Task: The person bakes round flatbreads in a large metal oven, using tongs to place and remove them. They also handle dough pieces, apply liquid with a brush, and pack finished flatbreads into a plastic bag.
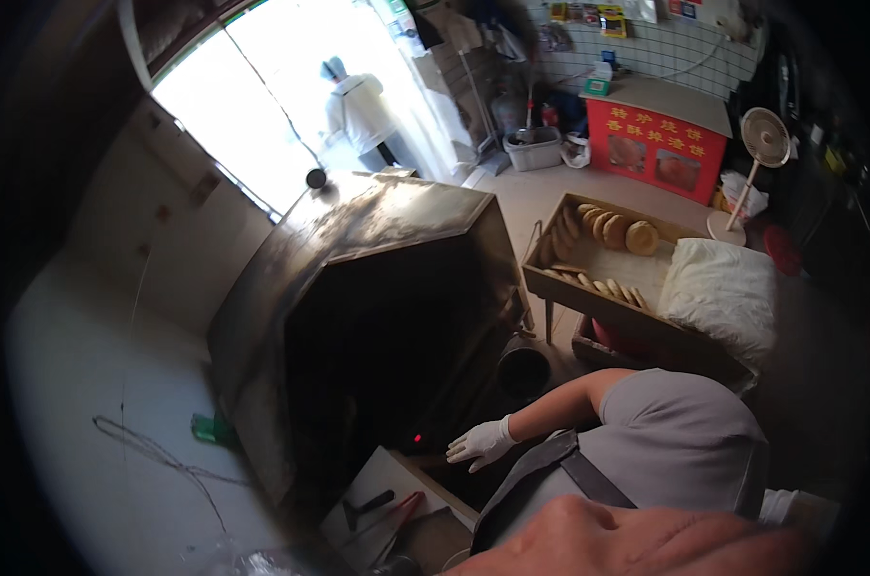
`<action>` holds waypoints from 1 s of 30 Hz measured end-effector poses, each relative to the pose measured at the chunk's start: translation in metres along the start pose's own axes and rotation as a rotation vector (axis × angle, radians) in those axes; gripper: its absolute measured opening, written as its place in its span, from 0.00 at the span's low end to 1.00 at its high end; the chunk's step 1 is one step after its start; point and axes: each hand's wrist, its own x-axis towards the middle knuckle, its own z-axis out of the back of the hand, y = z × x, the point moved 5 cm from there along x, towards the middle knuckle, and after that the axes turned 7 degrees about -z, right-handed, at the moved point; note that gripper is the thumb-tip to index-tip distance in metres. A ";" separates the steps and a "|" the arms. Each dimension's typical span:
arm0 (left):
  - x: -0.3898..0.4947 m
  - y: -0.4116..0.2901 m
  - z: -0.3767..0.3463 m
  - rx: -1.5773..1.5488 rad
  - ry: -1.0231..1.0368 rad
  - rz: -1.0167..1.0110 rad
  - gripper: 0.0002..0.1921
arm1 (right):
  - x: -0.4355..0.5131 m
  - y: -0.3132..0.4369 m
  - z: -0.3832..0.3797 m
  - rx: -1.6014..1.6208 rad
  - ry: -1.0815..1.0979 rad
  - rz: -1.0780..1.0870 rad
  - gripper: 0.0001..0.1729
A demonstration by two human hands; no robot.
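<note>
My right hand [484, 443], in a white glove, is stretched out with its fingers somewhat apart and holds nothing visible. It hovers before the dark mouth of a large, soot-stained metal oven hood [399, 205]. A small red glowing spot [417, 438] shows in the dark just beyond my fingertips. Below the hand lies a pale board [366, 486] bearing a black-handled tool [368, 510], perhaps a scraper, and red-handled tongs [408, 507]. My left hand is out of view. The inside of the oven is too dark to make out.
Behind my right arm stands a wooden tray [550, 284] on legs, with several round flatbreads [615, 230] and a white cloth [723, 288]. A dark bucket [525, 371] sits beside the oven. Farther off are a fan [764, 137], a red counter [651, 147] and a person [363, 108] outside.
</note>
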 end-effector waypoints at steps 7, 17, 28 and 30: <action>-0.161 0.045 -0.018 -0.017 0.053 0.293 0.31 | 0.053 0.106 -0.102 -0.018 0.354 0.441 0.32; -0.275 0.006 -0.064 -0.052 0.177 0.309 0.30 | 0.055 0.211 -0.225 0.021 0.586 0.909 0.44; -0.274 -0.023 -0.069 0.002 0.146 0.422 0.35 | 0.069 0.222 -0.250 -0.165 0.913 1.074 0.44; -0.271 -0.029 -0.047 0.035 0.217 0.447 0.37 | 0.071 0.217 -0.233 -0.153 0.768 1.078 0.42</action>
